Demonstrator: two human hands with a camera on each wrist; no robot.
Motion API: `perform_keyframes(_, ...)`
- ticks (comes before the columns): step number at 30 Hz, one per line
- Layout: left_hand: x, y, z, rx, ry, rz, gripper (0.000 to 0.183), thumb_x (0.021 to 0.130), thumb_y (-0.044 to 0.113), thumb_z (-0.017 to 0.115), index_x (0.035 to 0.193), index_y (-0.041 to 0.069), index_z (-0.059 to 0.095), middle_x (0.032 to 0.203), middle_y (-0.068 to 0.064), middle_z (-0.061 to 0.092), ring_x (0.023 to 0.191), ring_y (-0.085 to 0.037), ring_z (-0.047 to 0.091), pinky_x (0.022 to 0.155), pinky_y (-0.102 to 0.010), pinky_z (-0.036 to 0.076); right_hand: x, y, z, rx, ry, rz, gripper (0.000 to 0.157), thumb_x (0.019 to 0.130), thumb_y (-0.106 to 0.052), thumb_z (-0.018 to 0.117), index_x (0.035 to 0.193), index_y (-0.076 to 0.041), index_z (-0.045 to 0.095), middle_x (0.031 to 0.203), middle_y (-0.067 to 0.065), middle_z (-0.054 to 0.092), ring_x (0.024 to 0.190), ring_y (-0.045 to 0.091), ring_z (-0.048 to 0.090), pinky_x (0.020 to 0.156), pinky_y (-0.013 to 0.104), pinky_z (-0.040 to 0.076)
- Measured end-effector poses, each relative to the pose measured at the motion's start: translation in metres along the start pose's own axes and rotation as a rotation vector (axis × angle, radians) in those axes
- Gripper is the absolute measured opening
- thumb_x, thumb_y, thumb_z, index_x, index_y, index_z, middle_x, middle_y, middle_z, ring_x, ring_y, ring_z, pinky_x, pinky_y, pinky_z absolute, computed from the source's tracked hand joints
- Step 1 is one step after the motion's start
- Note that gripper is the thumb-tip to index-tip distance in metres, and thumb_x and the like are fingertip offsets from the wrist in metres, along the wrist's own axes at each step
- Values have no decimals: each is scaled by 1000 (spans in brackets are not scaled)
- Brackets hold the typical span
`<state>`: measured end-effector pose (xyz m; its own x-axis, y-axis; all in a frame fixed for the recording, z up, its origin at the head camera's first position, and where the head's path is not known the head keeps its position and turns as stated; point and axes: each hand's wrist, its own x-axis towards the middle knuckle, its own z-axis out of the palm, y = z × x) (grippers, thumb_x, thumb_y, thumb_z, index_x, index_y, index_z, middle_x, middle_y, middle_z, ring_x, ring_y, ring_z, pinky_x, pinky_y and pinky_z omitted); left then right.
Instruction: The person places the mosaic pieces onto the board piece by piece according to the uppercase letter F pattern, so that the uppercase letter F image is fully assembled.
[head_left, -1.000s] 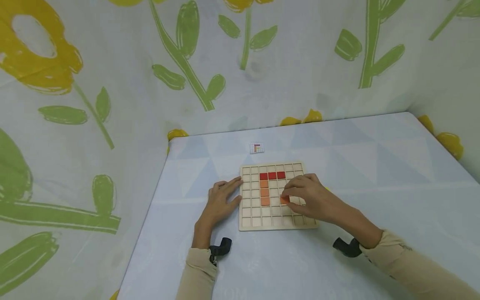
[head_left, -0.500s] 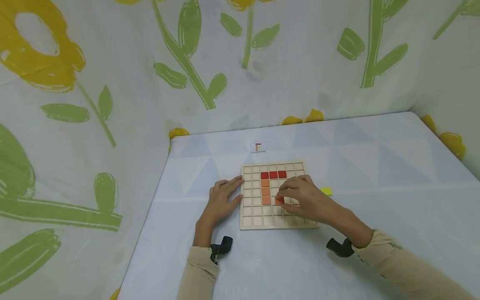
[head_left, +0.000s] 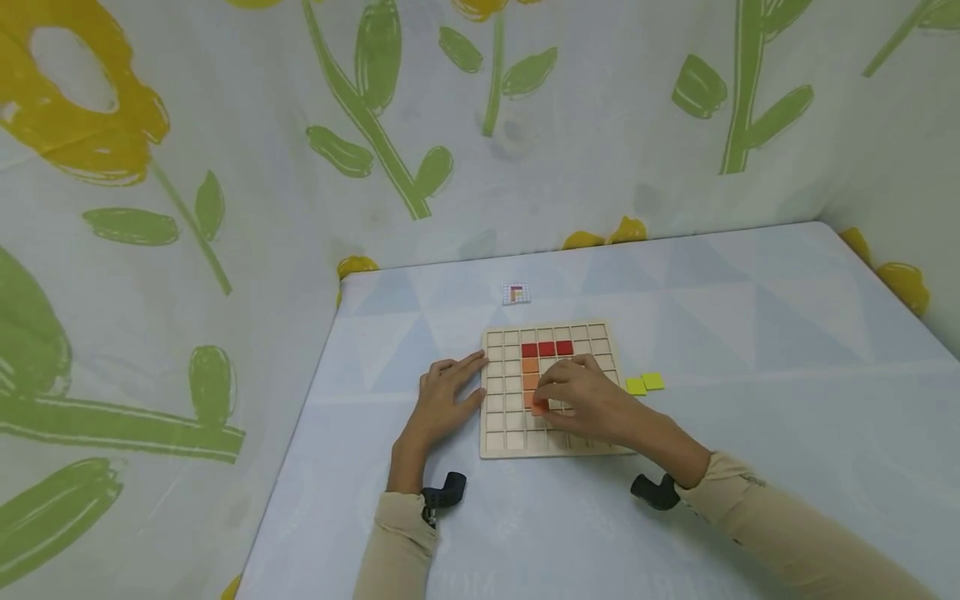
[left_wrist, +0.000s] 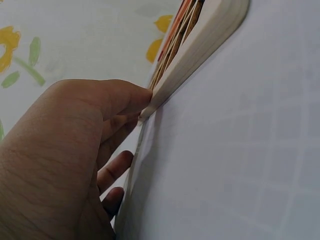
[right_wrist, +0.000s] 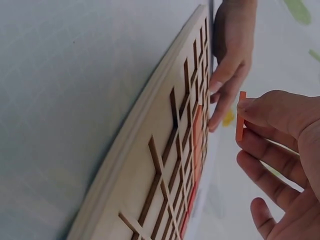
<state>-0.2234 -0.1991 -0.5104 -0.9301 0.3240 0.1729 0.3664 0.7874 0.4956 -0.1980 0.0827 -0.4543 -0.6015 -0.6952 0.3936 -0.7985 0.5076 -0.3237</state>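
Observation:
A light wooden grid board (head_left: pixel 497 443) lies on the table, with three red square tiles (head_left: pixel 547 349) in one row. Below the leftmost red one, orange tiles (head_left: pixel 530 365) run down a column. My right hand (head_left: pixel 581 398) pinches another orange tile (right_wrist: pixel 241 117) between thumb and fingertips, over the column's lower end. In the right wrist view this tile stands on edge, apart from the board's face. My left hand (head_left: pixel 444 402) rests at the board's left side with extended fingers, its fingertips at the edge; the left wrist view shows the thumb (left_wrist: pixel 130 96) against the board's side.
Two yellow tiles (head_left: pixel 636 386) lie on the table just right of the board. Behind the board is a small card (head_left: pixel 516 293) printed with a coloured grid pattern. A cloth with large flowers (head_left: pixel 585 167) hangs along the table's back and sides.
My right hand has moved left across the board, carrying the orange tile to the lower end of the orange column. The yellow tiles it covered now show. My left hand stays in place.

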Motion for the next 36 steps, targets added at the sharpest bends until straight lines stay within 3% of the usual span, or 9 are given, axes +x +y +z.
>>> perform_keyframes(21, -1, 3, -1, 3, -1, -11, 53, 98, 34, 57, 149, 26, 50, 155, 13, 41, 135, -27, 37, 108, -52, 24, 0, 0, 22, -120, -77, 12, 11, 84, -24, 82, 92, -18, 78, 98, -6, 69, 100, 16, 61, 93, 48, 40)
perform_keyframes(36, 1, 3, -2, 5, -1, -11, 53, 98, 35, 57, 150, 27, 50, 155, 14, 40, 134, -26, 36, 108, -52, 24, 1, -2, 23, -147, -107, 3, 13, 85, -23, 81, 97, -19, 80, 101, -7, 70, 105, 17, 61, 94, 48, 40)
